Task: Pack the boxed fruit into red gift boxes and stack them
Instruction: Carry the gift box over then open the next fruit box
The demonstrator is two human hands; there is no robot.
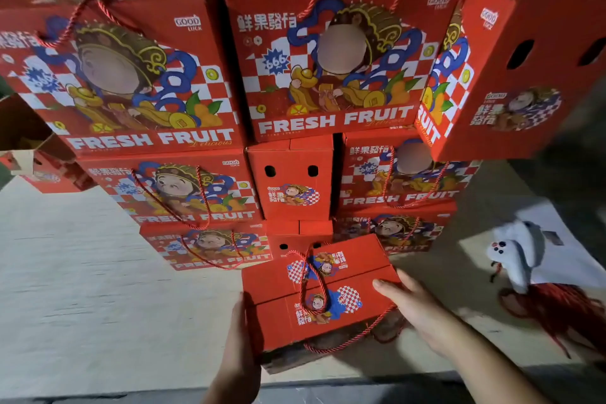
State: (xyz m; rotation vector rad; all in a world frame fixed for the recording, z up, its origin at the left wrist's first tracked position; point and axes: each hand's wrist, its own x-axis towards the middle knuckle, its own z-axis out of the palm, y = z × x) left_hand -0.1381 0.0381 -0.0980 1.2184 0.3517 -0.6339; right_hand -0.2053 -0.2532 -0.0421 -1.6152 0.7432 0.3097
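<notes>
Box in hand: you hold one closed red gift box low in the head view, its top flaps facing you and its red rope handle draped loose across them.
Left hand: your left hand lies flat against the box's left end, fingers straight and pointing up, pressing inward rather than wrapping.
Right hand: your right hand presses the right end from the other side, fingers extended, tips touching the upper right edge of the top flap.
Grip state: a two-sided squeeze with open palms; neither hand curls round the box, so it is held by pressure alone.
Long axis: the box runs left to right between your palms, tilted slightly so the right end sits higher and farther from you.
Stack: the wall of packed boxes rises directly ahead of the box, beyond your fingertips, several tiers high.
Key relation: the box sits centred below the middle column, just in front of the lowest end-on box; both hands are equally near it.
Coming move: by my reading you must carry it forward and probably upward to a free spot; which spot is not clear from here.
Risk: the loose rope could snag on a lower box as you lift.
Beside you: a white plush toy lies on the floor to the right, well apart.
</notes>
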